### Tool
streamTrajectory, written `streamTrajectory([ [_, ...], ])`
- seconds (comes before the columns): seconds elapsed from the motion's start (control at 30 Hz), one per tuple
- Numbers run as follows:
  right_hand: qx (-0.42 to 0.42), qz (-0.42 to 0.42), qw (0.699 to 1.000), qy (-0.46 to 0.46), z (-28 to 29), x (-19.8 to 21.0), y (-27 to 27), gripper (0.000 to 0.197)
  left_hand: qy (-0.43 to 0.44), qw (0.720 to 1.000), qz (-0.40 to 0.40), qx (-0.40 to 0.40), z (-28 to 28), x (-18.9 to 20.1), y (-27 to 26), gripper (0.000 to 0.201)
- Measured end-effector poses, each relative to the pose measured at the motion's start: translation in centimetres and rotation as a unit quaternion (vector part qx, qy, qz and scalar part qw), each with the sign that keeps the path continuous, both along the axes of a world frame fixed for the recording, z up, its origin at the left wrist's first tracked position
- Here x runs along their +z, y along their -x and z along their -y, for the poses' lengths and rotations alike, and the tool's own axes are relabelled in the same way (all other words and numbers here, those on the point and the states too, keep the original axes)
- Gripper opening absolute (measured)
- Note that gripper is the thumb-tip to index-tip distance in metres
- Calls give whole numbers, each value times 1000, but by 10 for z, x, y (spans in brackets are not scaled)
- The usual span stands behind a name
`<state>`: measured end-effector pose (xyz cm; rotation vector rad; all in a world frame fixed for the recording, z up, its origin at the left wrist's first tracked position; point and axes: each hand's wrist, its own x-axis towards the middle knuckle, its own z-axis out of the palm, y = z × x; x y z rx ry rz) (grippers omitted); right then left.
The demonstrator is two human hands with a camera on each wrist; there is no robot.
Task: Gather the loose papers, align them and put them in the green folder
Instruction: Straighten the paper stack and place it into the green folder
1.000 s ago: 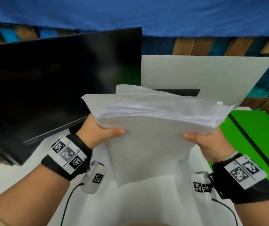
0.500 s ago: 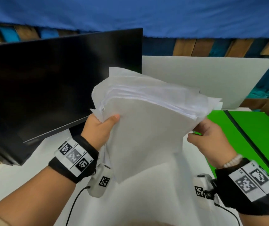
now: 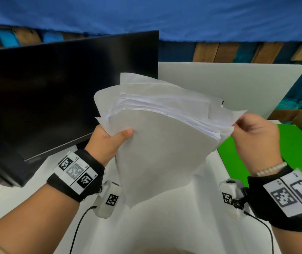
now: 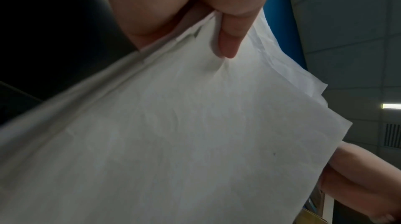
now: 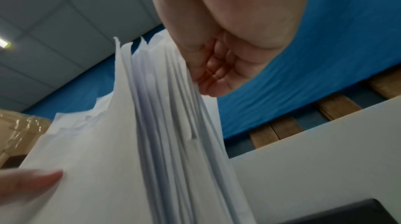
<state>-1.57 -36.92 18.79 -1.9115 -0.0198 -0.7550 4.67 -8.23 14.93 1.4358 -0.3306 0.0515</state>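
Right now your stack of papers (image 3: 161, 143) is lifted above the white desk (image 3: 165, 226), uneven at its top edge. Your left hand (image 3: 106, 142) clamps the left edge, thumb across the front; your right hand (image 3: 252, 132) pinches the far corner. The sheets look light, floppy and slippery, so hold both side edges and tap them square. The green folder (image 3: 274, 153) lies open to your right.

I am seeing the stack of papers (image 3: 161, 147) hiding the left hand (image 3: 106, 142) fingers behind it. The green folder (image 3: 296, 154) is running off the right edge, its near part lying behind the right hand (image 3: 254, 136).
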Motion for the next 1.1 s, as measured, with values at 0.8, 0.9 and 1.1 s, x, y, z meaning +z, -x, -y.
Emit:
streamTrajectory([
  [0.8,86,-63,943,-316,-55,-26,-34,22,1,997,-38,74,35,21,-4,23],
  [0.9,42,-6,949,-312,-65,-20,-22,20,0,997,28,78,48,34,17,28],
  [1.1,39,-16,963,-267,-47,-23,-9,25,-40,977,190,84,43,55,30,53],
])
